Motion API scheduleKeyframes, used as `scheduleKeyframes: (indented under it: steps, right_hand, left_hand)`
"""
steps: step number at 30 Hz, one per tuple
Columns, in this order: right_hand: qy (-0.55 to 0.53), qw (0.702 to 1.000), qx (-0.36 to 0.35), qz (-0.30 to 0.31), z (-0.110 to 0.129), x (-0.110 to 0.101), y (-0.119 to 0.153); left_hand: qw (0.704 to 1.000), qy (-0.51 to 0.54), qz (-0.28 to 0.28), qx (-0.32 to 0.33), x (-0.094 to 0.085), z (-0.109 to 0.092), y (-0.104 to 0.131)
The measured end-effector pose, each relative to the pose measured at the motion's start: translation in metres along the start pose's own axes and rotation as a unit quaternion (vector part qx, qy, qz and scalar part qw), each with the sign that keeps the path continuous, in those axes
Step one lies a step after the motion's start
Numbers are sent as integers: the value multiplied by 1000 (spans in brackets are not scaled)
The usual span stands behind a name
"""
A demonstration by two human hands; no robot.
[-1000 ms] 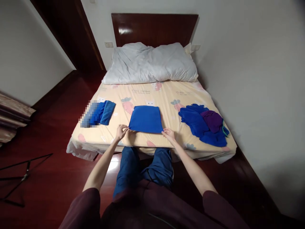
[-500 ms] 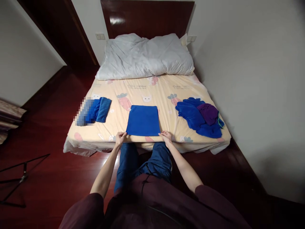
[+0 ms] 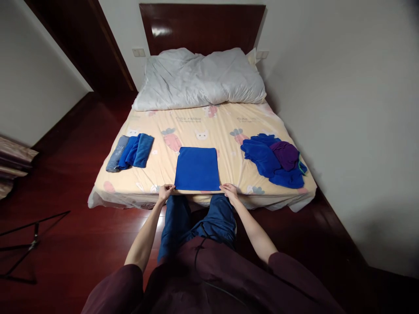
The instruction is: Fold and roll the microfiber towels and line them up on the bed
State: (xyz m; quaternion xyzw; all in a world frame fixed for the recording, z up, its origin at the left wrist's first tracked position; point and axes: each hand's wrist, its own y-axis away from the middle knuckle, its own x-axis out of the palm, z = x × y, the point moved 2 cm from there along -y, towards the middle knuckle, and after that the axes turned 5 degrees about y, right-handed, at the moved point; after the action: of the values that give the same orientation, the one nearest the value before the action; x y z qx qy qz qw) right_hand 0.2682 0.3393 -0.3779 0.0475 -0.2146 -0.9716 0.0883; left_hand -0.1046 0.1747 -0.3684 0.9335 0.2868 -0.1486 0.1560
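A blue towel (image 3: 197, 169) lies flat and square on the bed, close to its front edge, with a small white tag at its far left corner. My left hand (image 3: 166, 192) pinches the near left corner of this towel. At the near right corner, my right hand (image 3: 229, 191) grips it between thumb and fingers. Off to the left lie several folded or rolled towels side by side, among them a grey-blue towel (image 3: 117, 154) with lettering and a blue towel (image 3: 143, 150). On the right a loose heap of blue cloths (image 3: 262, 157) has a purple cloth (image 3: 285, 155) on top.
The bed (image 3: 203, 126) has a cream sheet printed with rabbits and carrots. A bunched grey-white quilt (image 3: 203, 80) lies by the dark wooden headboard (image 3: 203, 26). A black stand (image 3: 34, 237) is on the red floor at left. A wall runs along the right.
The blue towel has slid slightly toward me, both hands moving with it at its near corners. The towels on the left and the heap on the right stay in place.
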Motion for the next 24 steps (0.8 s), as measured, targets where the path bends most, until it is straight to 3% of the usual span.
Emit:
scheduleKeyframes:
  steps: [6, 14, 19, 22, 24]
  right_hand:
    - [-38, 999, -13, 26, -10, -10, -2]
    - [45, 997, -7, 58, -26, -19, 10]
    - [81, 989, 14, 126, -15, -18, 3]
    - [114, 983, 27, 139, 2, -14, -13]
    - [140, 982, 32, 119, 17, -8, -29]
  left_hand:
    - [999, 15, -16, 26, -6, 13, 3]
    - [998, -29, 48, 25, -16, 18, 15]
    - [991, -36, 128, 17, -23, 11, 15]
    - [983, -38, 179, -13, -22, -2, -1]
    - [982, -32, 180, -41, -18, -15, -20]
